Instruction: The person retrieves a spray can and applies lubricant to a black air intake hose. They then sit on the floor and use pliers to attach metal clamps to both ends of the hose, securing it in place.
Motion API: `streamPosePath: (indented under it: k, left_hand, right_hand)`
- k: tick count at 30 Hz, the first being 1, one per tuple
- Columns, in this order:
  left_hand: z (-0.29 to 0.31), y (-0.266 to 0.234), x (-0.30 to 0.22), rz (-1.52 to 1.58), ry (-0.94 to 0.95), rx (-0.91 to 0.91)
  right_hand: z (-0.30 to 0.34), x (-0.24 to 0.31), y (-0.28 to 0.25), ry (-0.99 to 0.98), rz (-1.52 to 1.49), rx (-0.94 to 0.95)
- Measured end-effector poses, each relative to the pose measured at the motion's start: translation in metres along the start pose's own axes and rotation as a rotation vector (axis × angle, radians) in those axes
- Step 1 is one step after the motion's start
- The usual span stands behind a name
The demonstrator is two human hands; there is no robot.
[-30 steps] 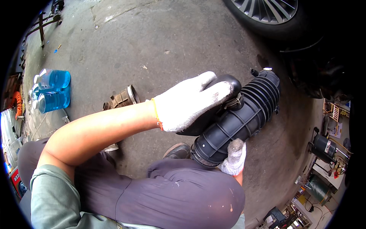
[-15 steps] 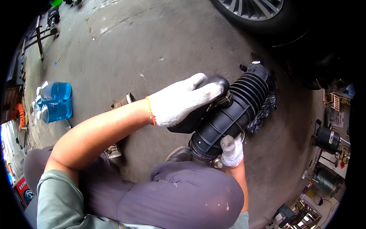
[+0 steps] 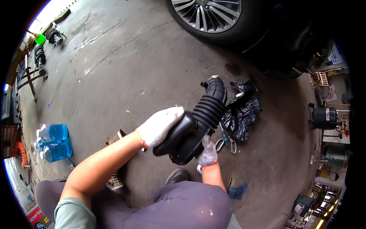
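Note:
A black ribbed air intake hose (image 3: 209, 110) is held up off the floor in front of me, tilted, with its narrow clamped end pointing away. A smooth black side chamber (image 3: 176, 131) sits along its left. My left hand (image 3: 162, 126), in a white knit glove, is closed around that chamber, its fingers partly hidden behind it. My right hand (image 3: 208, 152), in a soiled glove, grips the hose's near end from the right, thumb up. Past it on the floor lie scissors (image 3: 233, 147) and a screwdriver with a teal handle (image 3: 225, 139).
A crumpled black plastic bag (image 3: 244, 118) lies right of the hose. A car wheel (image 3: 213, 32) stands at the far right. Jugs of blue liquid (image 3: 57, 147) are at the left. A dark blue cloth (image 3: 237, 191) is by my right knee. Shock absorbers (image 3: 39, 57) lie far left.
The hose has turned and moved left and nearer, both hands still on it. The scissors, screwdriver and more of the bag have come into sight. The view has shifted right.

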State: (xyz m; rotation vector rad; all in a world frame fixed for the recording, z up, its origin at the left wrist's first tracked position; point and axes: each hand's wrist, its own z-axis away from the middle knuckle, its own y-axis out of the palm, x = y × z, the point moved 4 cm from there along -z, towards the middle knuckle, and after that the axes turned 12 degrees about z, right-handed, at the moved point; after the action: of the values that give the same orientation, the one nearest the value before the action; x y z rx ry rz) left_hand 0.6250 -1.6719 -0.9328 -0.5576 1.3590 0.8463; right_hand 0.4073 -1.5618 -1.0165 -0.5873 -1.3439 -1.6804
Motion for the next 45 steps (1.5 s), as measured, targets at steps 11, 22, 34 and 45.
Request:
streamPosePath:
  k: [11, 22, 34, 45]
  left_hand:
    - [0.007, 0.016, 0.008, 1.012, -0.435, 0.043]
    - [0.009, -0.008, -0.020, -0.202, -0.355, -0.300]
    - [0.012, 0.031, -0.037, -0.575, -0.113, -0.264]
    - [0.013, 0.033, -0.040, -0.954, 0.062, -0.289]
  right_hand:
    - [0.015, -0.054, 0.038, 0.062, -0.097, 0.431]
    - [-0.014, 0.019, 0.052, -0.109, 0.345, -0.179]
    - [-0.003, 0.111, 0.083, -0.354, 1.185, -0.461]
    - [-0.002, 0.082, 0.072, -0.195, 0.846, -0.588]
